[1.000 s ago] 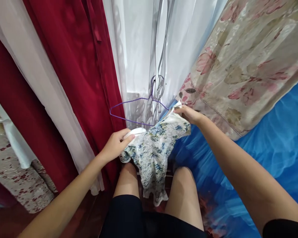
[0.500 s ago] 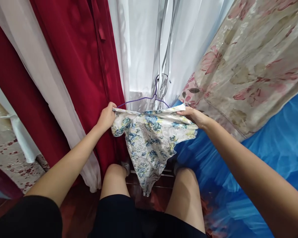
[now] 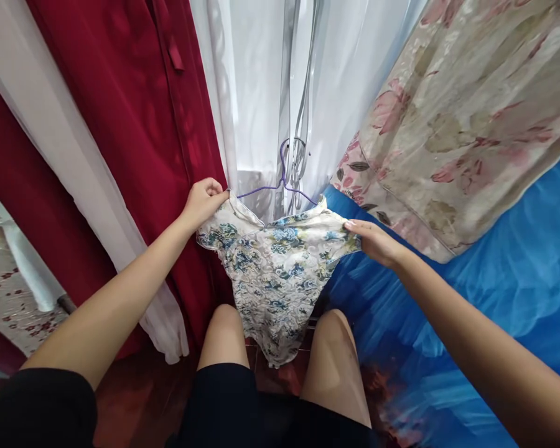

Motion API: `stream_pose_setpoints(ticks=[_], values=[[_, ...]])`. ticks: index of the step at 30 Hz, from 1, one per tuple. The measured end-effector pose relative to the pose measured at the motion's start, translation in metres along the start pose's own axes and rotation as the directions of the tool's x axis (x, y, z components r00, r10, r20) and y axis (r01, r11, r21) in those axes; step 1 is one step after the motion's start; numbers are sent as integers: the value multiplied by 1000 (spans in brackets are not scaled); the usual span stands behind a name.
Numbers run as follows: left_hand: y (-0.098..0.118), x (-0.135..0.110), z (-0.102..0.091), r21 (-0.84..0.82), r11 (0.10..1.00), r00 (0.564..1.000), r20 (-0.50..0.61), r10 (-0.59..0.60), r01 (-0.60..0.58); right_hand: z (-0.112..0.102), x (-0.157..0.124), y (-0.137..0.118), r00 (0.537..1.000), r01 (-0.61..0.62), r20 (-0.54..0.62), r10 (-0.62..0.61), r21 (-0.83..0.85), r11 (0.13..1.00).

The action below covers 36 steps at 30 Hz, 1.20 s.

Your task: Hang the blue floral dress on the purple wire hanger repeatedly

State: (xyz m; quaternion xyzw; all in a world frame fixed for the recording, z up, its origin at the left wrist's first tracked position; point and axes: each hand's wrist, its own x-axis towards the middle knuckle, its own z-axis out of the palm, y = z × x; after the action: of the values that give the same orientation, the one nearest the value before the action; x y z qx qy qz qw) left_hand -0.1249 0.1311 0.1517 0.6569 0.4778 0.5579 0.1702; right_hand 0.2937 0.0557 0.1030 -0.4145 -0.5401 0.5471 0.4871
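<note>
Right grip moved sleeveward; floral top spans to left grip.

Look at the far side: white drapery, brightly lit, glossy grey ribbons trailing down its middle! Over on the left, crimson drapes flank a pale one; right, floral-print fabric hangs against blue tulle. And below, reddish-brown floor tiles in shadow.
</note>
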Motion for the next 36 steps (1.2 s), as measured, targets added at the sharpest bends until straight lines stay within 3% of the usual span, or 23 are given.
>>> stream_pose_setpoints(ticks=[2, 5, 8, 11, 13, 14, 15, 17, 18, 19, 21, 23, 25, 28, 32, 34, 36], values=[[12, -7, 3, 30, 998, 997, 54, 58, -60, -3, -5, 3, 997, 44, -70, -42, 26, 999], [36, -17, 11, 24, 990, 989, 45, 138, -139, 3, -3, -13, 978, 131, -177, -114, 87, 988], [54, -23, 17, 58, 967, 969, 8, 248, -248, 21, 1, -42, 949, 223, -251, -191, 107, 969], [49, -24, 17, 199, 932, 950, -23, 312, -302, 49, -9, -66, 931, 312, -226, -286, 85, 946], [35, -22, 14, 198, 949, 959, -94, 268, -246, 72, -30, -74, 937, 346, -61, -343, 33, 938], [27, -22, 13, 142, 969, 965, -140, 223, -203, 83, -43, -76, 934, 348, 94, -346, -10, 937], [20, -22, 12, 60, 984, 967, -184, 174, -166, 93, -56, -76, 905, 349, 282, -318, -65, 935], [12, -27, 13, -114, 985, 960, -265, 95, -129, 109, -77, -74, 795, 385, 570, -209, -207, 899], [13, -31, 15, -186, 974, 952, -298, 67, -127, 114, -83, -70, 761, 424, 627, -168, -283, 861], [16, -36, 18, -248, 960, 947, -317, 47, -130, 117, -85, -65, 761, 463, 630, -156, -359, 810], [32, -51, 28, -393, 911, 963, -270, 18, -127, 119, -80, -51, 814, 516, 535, -224, -490, 703], [55, -69, 40, -583, 811, 997, -81, 11, -56, 117, -67, -33, 841, 535, 422, -339, -553, 639], [79, -87, 52, -740, 667, 987, 152, 47, 82, 116, -55, -18, 833, 552, 348, -429, -545, 631], [105, -110, 65, -841, 466, 915, 378, 141, 276, 116, -48, -5, 838, 546, 319, -443, -468, 695], [111, -122, 70, -852, 315, 812, 506, 291, 418, 108, -62, 3, 918, 394, 187, -350, -321, 861], [103, -120, 71, -852, 294, 820, 508, 266, 433, 92, -72, 8, 942, 332, 37, -332, -227, 916], [91, -118, 70, -839, 367, 848, 492, 195, 402, 70, -83, 13, 934, 302, -161, -320, -125, 945]])
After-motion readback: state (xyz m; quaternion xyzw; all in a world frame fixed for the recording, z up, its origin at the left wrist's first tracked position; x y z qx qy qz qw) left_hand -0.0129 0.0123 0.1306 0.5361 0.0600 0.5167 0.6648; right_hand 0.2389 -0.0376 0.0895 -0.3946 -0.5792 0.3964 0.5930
